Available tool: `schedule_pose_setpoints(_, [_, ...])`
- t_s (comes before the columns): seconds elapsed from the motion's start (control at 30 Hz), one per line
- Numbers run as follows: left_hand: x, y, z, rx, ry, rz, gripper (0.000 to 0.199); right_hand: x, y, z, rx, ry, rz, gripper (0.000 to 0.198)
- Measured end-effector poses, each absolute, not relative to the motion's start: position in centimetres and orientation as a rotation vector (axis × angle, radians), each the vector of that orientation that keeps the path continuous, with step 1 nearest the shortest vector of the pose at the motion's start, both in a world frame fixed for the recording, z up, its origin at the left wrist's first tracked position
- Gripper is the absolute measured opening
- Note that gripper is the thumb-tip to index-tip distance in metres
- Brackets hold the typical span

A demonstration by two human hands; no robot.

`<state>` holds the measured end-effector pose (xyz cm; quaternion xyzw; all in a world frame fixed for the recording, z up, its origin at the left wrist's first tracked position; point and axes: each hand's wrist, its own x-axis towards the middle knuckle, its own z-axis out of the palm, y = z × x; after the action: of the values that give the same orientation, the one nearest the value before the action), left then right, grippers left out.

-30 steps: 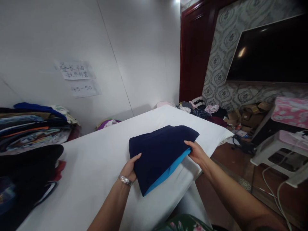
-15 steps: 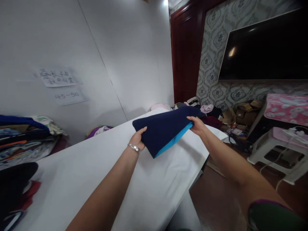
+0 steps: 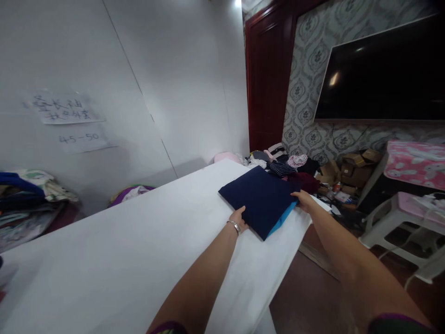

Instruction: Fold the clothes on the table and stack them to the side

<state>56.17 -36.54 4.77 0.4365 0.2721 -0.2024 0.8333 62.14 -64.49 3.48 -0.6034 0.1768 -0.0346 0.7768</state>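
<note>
A folded navy garment (image 3: 259, 197) with a bright blue inner side showing along its near right edge rests at the far right end of the white table (image 3: 146, 241). My left hand (image 3: 239, 218), with a silver band at the wrist, grips its near left edge, thumb on top and fingers underneath. On the opposite side my right hand (image 3: 302, 200) pinches the right edge beside the blue part. Most of the fingers of both hands are hidden under the cloth.
Past the table's far end lies a heap of clothes, including a striped piece (image 3: 282, 169). More folded clothes (image 3: 31, 195) are stacked at the left. A white stool (image 3: 399, 222) and cardboard boxes (image 3: 358, 169) stand at the right. Handwritten papers (image 3: 69, 109) hang on the white wall.
Both hands have moved right and lower with the navy garment, which was held tilted above the table and now lies flatter on it. The view has shifted right.
</note>
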Motion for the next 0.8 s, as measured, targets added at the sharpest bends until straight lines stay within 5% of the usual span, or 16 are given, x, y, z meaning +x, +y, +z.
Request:
schedule_pose_setpoints(0.37, [57.0, -38.4, 2.8, 0.982, 0.555, -0.296, 0.045, 62.6, -66.4, 2.0, -1.382, 0.371, -0.144, 0.037])
schedule_pose_setpoints(0.53, [55.9, -38.0, 2.8, 1.029, 0.537, -0.298, 0.043, 62.4, -67.5, 2.6, -1.544, 0.382, -0.192, 0.064])
schedule_pose_setpoints(0.63, [55.3, -36.5, 3.2, 1.074, 0.521, -0.286, 0.046, 62.8, -67.3, 3.8, -1.954, 0.340, -0.482, 0.078])
schedule_pose_setpoints(0.8, [53.2, -32.3, 3.3, 1.158, 0.536, -0.171, 0.050, 64.3, -60.9, 6.2, -2.350, -0.260, -0.750, 0.059])
